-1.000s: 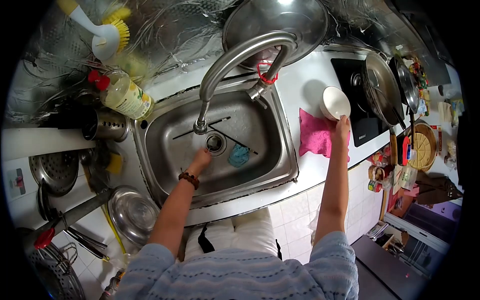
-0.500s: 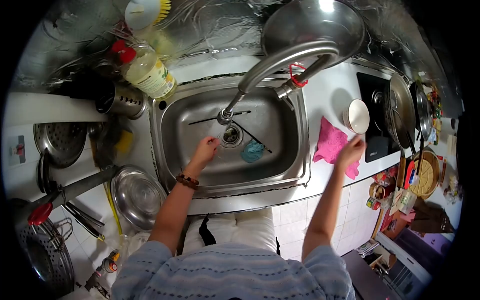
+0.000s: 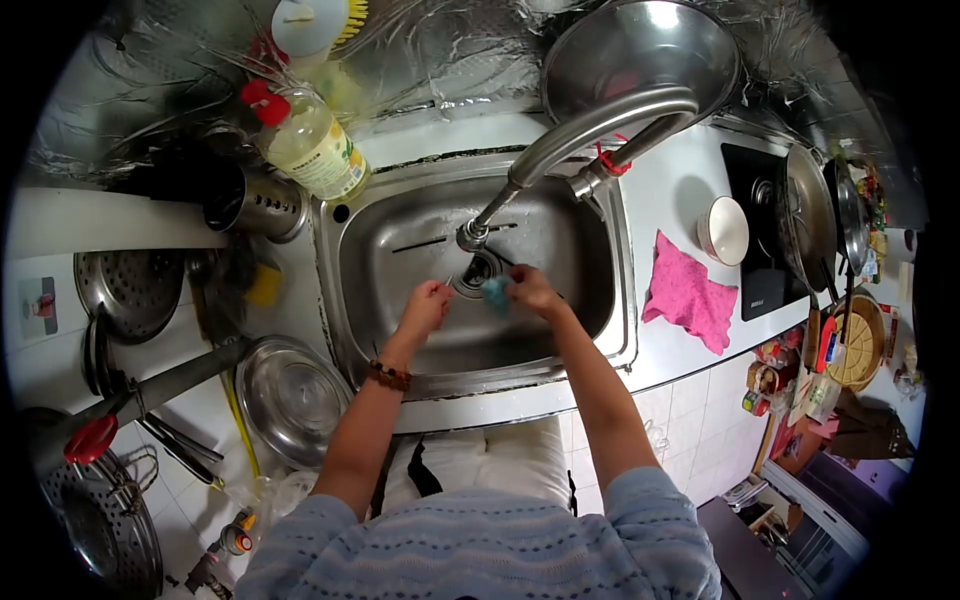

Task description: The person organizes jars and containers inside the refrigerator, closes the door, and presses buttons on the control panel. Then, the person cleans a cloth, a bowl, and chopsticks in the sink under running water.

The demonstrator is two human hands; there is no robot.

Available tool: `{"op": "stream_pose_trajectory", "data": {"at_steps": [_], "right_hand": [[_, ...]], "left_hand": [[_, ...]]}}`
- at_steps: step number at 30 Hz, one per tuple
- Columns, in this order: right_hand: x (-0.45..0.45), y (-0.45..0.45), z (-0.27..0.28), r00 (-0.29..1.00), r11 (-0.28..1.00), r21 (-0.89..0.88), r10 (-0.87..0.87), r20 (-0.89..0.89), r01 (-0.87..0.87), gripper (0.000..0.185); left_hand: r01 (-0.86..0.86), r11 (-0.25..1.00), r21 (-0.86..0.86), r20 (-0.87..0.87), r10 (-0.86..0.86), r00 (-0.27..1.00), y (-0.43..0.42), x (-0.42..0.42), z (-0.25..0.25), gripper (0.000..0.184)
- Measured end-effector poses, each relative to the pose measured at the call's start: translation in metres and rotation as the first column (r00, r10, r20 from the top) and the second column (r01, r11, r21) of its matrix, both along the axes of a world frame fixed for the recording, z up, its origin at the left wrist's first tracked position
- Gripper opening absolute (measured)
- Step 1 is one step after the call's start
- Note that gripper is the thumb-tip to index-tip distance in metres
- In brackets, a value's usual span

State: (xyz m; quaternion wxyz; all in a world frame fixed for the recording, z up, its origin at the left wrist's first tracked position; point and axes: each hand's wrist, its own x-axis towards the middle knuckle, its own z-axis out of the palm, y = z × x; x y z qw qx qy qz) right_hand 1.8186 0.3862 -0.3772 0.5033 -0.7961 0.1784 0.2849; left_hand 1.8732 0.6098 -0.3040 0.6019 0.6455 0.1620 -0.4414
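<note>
Over the steel sink point(image 3: 390, 345), my left hand point(image 3: 428, 305) is closed, its fingertips pressed together left of the drain. Whatever is in those fingers, if anything, is too small to make out. My right hand point(image 3: 535, 290) pinches a teal scrubbing cloth point(image 3: 495, 292) beside the drain point(image 3: 470, 275). Dark chopsticks point(image 3: 420, 244) lie on the sink bottom, one partly hidden behind the tap's spout and one running under my right hand. Above the drain hangs the tap head point(image 3: 472, 235). A white bowl point(image 3: 722, 230) stands on the counter to the right.
A pink cloth point(image 3: 690, 292) lies on the counter near the bowl. The curved tap point(image 3: 610, 115) arches over the sink, with a large steel wok point(image 3: 640, 50) behind it. Left are a soap bottle point(image 3: 315, 150) and a steel basin point(image 3: 290, 400). Pans point(image 3: 808, 215) stand far right.
My right hand has left the white bowl on the counter, moved left into the sink and taken hold of the teal scrubbing cloth. My left hand stays near the drain. The view has shifted slightly.
</note>
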Motion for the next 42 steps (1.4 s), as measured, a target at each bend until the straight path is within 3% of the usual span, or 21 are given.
{"op": "stream_pose_trajectory", "data": {"at_steps": [1, 2, 4, 6, 8, 10, 13, 16, 20, 23, 25, 26, 28, 30, 32, 34, 36, 38, 40, 41, 42], "right_hand": [[-0.003, -0.003, -0.004, 0.907, 0.769, 0.504, -0.415, -0.075, 0.394, 0.031], [-0.001, 0.002, 0.002, 0.907, 0.77, 0.503, -0.415, -0.072, 0.392, 0.031], [0.005, 0.022, 0.027, 0.716, 0.205, 0.829, -0.633, -0.294, 0.521, 0.035], [0.013, 0.04, 0.043, 0.693, 0.178, 0.836, -0.659, -0.291, 0.519, 0.035], [0.025, 0.061, 0.055, 0.557, -0.039, 0.859, -0.746, -0.365, 0.511, 0.034], [0.027, 0.078, 0.052, 0.584, 0.017, 0.835, -0.722, -0.37, 0.55, 0.032], [0.032, 0.097, 0.065, 0.486, -0.001, 0.794, -0.79, -0.373, 0.608, 0.028], [0.044, 0.093, 0.082, 0.445, 0.038, 0.715, -0.805, -0.392, 0.698, 0.022], [0.053, 0.086, 0.065, 0.486, 0.17, 0.755, -0.846, -0.218, 0.634, 0.019], [0.049, 0.093, 0.041, 0.42, 0.14, 0.722, -0.88, -0.224, 0.678, 0.018], [0.047, 0.101, 0.05, 0.426, -0.031, 0.745, -0.804, -0.414, 0.666, 0.017], [0.05, 0.094, 0.051, 0.426, -0.031, 0.748, -0.806, -0.411, 0.663, 0.017], [0.052, 0.079, 0.053, 0.522, 0.271, 0.608, -0.805, -0.281, 0.746, 0.015], [0.068, 0.076, 0.029, 0.437, 0.199, 0.631, -0.865, -0.247, 0.75, 0.013], [0.077, 0.067, 0.018, 0.18, 0.104, 0.69, -0.983, -0.039, 0.716, 0.013], [0.071, 0.048, 0.052, 0.273, 0.103, 0.734, -0.955, -0.116, 0.671, 0.014], [0.065, 0.034, 0.046, 0.253, 0.092, 0.711, -0.959, -0.124, 0.697, 0.014], [0.052, 0.012, 0.027, 0.237, 0.118, 0.64, -0.966, -0.103, 0.759, 0.016], [0.033, -0.024, -0.022, 0.476, 0.527, 0.304, -0.849, 0.231, 0.793, 0.04], [0.026, -0.028, -0.024, 0.478, 0.53, 0.302, -0.847, 0.231, 0.793, 0.04], [0.016, -0.03, -0.024, 0.636, 0.631, -0.128, -0.708, 0.306, 0.765, 0.046]], "left_hand": [[0.001, 1.0, -0.001, 0.001, -0.001, 1.0, 0.0, -0.002, -0.003, 0.018], [0.002, 1.0, -0.029, 0.019, -0.002, 1.0, -0.001, -0.004, -0.001, 0.018], [-0.001, 0.999, -0.055, 0.039, 0.003, 0.999, -0.005, -0.005, 0.006, 0.018], [0.016, 0.987, -0.157, 0.084, -0.003, 0.996, -0.008, -0.008, 0.015, 0.017], [0.049, 0.992, -0.113, 0.137, -0.033, 0.99, -0.013, -0.014, 0.015, 0.017], [0.082, 0.994, -0.067, 0.19, -0.068, 0.979, -0.017, -0.018, 0.014, 0.017], [0.082, 0.984, 0.156, 0.54, -0.154, 0.828, -0.024, -0.026, 0.007, 0.015], [0.105, 0.964, 0.242, 0.559, -0.227, 0.798, -0.02, -0.033, 0.004, 0.014], [0.081, 0.966, 0.244, 0.547, -0.206, 0.812, -0.022, -0.026, 0.018, 0.014], [0.155, 0.939, 0.308, 0.447, -0.286, 0.848, -0.017, -0.023, 0.019, 0.015], [0.13, 0.931, 0.342, 0.506, -0.299, 0.809, -0.03, -0.011, 0.037, 0.016], [0.131, 0.931, 0.341, 0.51, -0.3, 0.806, -0.031, -0.009, 0.039, 0.016], [0.186, 0.902, 0.39, 0.543, -0.389, 0.744, -0.029, -0.01, 0.041, 0.018], [0.182, 0.907, 0.379, 0.538, -0.376, 0.755, -0.024, -0.011, 0.035, 0.018], [0.172, 0.913, 0.369, 0.53, -0.359, 0.768, -0.02, -0.014, 0.034, 0.019], [0.16, 0.922, 0.353, 0.491, -0.328, 0.807, -0.012, -0.014, 0.039, 0.021], [0.142, 0.929, 0.342, 0.468, -0.3, 0.831, -0.009, -0.008, 0.04, 0.024], [0.121, 0.939, 0.322, 0.446, -0.263, 0.856, -0.009, -0.002, 0.038, 0.026], [0.093, 0.94, 0.327, 0.455, -0.243, 0.856, -0.006, 0.002, 0.034, 0.03], [0.091, 0.941, 0.326, 0.454, -0.24, 0.858, -0.005, 0.004, 0.031, 0.03], [0.121, 0.928, 0.353, 0.435, -0.277, 0.857, -0.004, 0.007, 0.028, 0.03]]}}
